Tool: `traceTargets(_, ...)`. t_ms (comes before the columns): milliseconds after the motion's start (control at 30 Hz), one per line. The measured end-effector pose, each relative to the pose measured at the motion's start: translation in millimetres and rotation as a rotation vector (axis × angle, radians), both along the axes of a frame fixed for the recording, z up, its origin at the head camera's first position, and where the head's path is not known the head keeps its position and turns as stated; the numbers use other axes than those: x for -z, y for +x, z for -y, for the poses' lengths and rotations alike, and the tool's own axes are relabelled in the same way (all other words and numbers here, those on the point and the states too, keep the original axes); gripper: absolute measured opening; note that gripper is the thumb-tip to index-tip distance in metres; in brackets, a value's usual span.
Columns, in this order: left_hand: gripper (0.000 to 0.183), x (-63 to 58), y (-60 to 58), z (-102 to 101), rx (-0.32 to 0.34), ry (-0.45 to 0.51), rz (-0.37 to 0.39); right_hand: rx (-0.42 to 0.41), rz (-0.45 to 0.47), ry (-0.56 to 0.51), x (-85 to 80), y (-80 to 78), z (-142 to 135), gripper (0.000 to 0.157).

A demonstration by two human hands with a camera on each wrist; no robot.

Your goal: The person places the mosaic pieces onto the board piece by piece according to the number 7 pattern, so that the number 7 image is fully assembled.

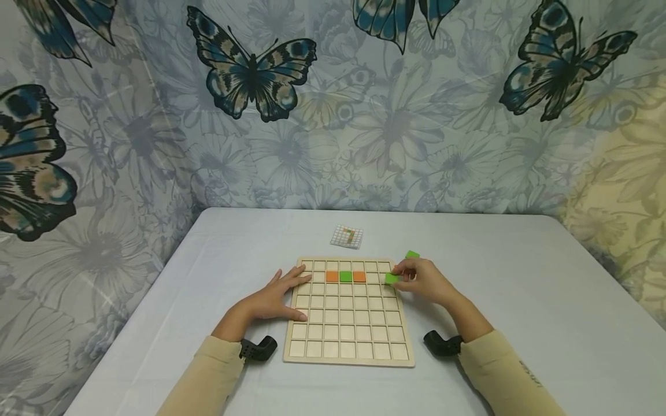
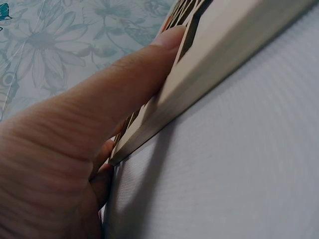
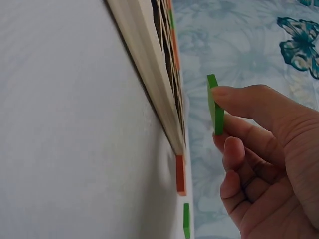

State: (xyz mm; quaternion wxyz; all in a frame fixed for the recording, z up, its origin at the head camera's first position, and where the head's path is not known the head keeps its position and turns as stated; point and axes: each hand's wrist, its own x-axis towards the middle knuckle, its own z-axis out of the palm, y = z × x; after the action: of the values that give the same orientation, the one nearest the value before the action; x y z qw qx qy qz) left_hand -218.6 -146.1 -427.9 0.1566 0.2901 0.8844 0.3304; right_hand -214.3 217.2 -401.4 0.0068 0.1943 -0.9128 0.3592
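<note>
A wooden grid board (image 1: 348, 349) lies flat on the table. Orange (image 1: 332, 277), green (image 1: 346, 277) and orange (image 1: 359, 277) square tiles fill cells side by side in its second row. My left hand (image 1: 270, 296) rests on the board's left edge, fingers and thumb spread over the rim. Between thumb and fingertips my right hand (image 1: 428, 281) pinches a green tile (image 3: 215, 105), held above the board's upper right edge. Beside the board in the right wrist view are a loose orange tile (image 3: 180, 175) and a loose green tile (image 3: 187, 220).
A small card (image 1: 347, 236) printed with a grid and a coloured pattern lies behind the board. White cloth (image 1: 156, 346) covers the table. A butterfly-patterned curtain (image 1: 333, 144) hangs at the back. Each wrist carries a black device (image 1: 260, 349).
</note>
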Motion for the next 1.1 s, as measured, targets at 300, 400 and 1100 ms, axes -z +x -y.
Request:
traceTargets(300,0.093,0.6,-0.3,-0.8,-0.009,-0.007,0.003,-0.061,0.021,-0.033,-2.1,-3.8,12.6,0.021)
traceTargets(400,0.093,0.0,-0.3,-0.9,-0.008,-0.005,0.002,-0.086,0.034,-0.035,-3.2,-5.2,17.0,0.023)
traceTargets(1100,0.092,0.5,-0.3,-0.6,-0.006,-0.001,0.011,-0.162,0.060,-0.042,-4.6,-12.1,48.4,0.021)
